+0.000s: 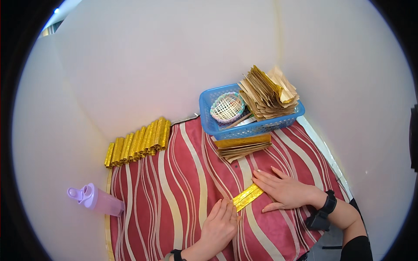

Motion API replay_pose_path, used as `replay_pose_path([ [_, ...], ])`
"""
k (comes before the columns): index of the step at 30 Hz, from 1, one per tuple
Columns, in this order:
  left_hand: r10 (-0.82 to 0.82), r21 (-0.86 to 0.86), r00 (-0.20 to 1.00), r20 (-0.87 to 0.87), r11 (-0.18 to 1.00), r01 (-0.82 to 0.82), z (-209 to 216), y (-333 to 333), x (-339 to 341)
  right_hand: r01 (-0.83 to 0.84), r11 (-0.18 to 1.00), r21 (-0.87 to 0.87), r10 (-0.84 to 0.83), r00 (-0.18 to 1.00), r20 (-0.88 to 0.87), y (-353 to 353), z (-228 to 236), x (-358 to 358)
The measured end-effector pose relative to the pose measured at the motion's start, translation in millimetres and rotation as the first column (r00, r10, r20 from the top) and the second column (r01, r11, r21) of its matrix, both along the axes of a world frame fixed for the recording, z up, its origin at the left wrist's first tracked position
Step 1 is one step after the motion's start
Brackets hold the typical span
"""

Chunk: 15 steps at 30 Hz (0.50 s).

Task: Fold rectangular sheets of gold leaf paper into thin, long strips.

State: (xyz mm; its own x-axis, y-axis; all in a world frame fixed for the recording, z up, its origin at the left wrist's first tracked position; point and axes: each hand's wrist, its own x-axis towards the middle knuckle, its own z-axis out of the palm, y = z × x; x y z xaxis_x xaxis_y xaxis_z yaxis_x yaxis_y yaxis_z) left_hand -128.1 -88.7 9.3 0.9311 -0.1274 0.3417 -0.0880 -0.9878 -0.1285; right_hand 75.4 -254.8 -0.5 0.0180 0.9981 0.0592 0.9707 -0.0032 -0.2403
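Observation:
A folded gold paper strip [248,197] lies slantwise on the striped red cloth, between my two hands. At its near left end, my left hand [220,226] has its fingers close together over the strip, closed on that end, with the thumb partly hidden. My right hand [285,190] lies flat, fingers stretched over the far right end and thumb apart on the cloth. Beyond the hands rests a small stack of brown and gold paper sheets [244,146]. At the far left, several gold paper rolls [138,141] are piled side by side.
A blue plastic basket [208,119] stands at the back, holding a small woven basket [227,107] and a thick bundle of gold and brown papers [270,93]. A lilac bottle [98,200] lies tilted at the left edge. Pale walls [174,52] enclose the table's back and sides.

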Motion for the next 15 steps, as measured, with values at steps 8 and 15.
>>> replay_pose_path([
  [8,-0.063,-0.175,0.990,0.127,0.981,0.085,-8,9,6,0.094,0.993,0.072,-0.092,0.995,-0.032,7,-1,6],
  [15,-0.128,-0.138,0.983,0.130,0.980,0.145,-11,14,9,0.009,0.967,0.253,-0.009,1.000,0.000,11,10,10],
])
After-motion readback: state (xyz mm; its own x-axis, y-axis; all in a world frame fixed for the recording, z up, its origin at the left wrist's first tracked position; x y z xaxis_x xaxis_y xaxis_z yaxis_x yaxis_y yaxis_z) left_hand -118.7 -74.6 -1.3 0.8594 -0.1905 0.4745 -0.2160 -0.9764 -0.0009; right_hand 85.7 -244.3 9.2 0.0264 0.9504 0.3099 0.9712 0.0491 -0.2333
